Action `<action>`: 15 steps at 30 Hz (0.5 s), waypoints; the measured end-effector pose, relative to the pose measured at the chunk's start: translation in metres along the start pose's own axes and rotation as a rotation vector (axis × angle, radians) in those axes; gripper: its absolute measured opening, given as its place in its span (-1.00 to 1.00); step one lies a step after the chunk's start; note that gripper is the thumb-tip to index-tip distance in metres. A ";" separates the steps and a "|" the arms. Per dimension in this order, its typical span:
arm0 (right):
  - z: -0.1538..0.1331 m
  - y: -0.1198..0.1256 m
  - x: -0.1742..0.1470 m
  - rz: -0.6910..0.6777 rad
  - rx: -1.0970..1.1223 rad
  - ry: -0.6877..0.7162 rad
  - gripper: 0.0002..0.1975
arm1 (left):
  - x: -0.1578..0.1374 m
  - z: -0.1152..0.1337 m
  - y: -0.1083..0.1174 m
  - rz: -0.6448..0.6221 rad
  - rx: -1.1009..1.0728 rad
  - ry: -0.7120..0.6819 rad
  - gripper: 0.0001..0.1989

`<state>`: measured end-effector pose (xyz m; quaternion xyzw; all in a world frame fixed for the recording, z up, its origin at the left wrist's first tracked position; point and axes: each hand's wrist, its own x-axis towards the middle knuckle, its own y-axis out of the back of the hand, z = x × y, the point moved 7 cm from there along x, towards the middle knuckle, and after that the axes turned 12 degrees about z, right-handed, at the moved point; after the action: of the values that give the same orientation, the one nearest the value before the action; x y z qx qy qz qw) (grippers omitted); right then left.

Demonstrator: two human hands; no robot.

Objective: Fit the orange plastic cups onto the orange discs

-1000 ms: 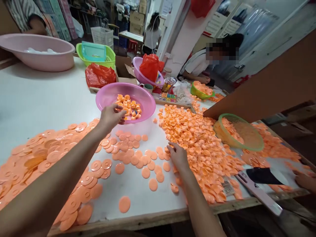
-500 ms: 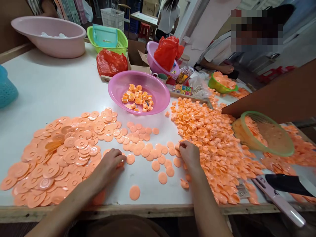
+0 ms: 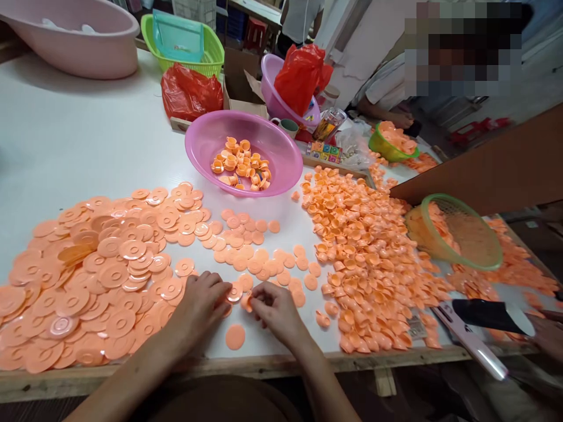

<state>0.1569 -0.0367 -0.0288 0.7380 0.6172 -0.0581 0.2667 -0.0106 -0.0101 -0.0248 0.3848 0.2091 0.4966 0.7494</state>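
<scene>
My left hand (image 3: pixel 203 308) is closed at the fingertips on the edge of a small orange saucer (image 3: pixel 234 292) with a raised ring. Just right of it, my right hand (image 3: pixel 278 309) pinches a small orange toy cup (image 3: pixel 247 302), mostly hidden by the fingers. The two pieces are close together over the table's front part. A loose orange disc (image 3: pixel 235 336) lies below the hands. Left of my left hand spreads a heap of saucers (image 3: pixel 118 275); beyond the hands lie several smaller flat discs (image 3: pixel 255 265). A pile of toy cups (image 3: pixel 365 252) covers the right side.
A pink basin (image 3: pixel 281 167) holding cups and saucers stands behind the discs. At the right are a green mesh basket (image 3: pixel 466 234) lying tilted and a pink-handled, dark-bladed tool (image 3: pixel 475 346). Red bags (image 3: pixel 191 94) and tubs line the back. Another person (image 3: pixel 387 88) sits at the far right.
My right hand has moved left from the cup pile's edge to beside my left hand, carrying a small orange piece. My left hand has stayed nearly in place; the view has shifted slightly.
</scene>
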 end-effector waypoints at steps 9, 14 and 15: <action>-0.008 -0.001 0.012 0.168 -0.125 0.142 -0.92 | -0.004 -0.003 -0.010 0.049 -0.015 0.097 -0.82; -0.014 -0.022 0.004 0.183 -0.221 0.207 -0.88 | 0.003 0.005 -0.016 0.069 -0.029 0.067 -0.79; -0.016 -0.025 0.004 0.192 -0.250 0.229 -0.88 | 0.003 0.006 -0.015 0.057 -0.062 0.076 -0.77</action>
<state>0.1306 -0.0236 -0.0245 0.7564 0.5727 0.1292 0.2884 0.0036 -0.0124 -0.0323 0.3484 0.2108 0.5382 0.7379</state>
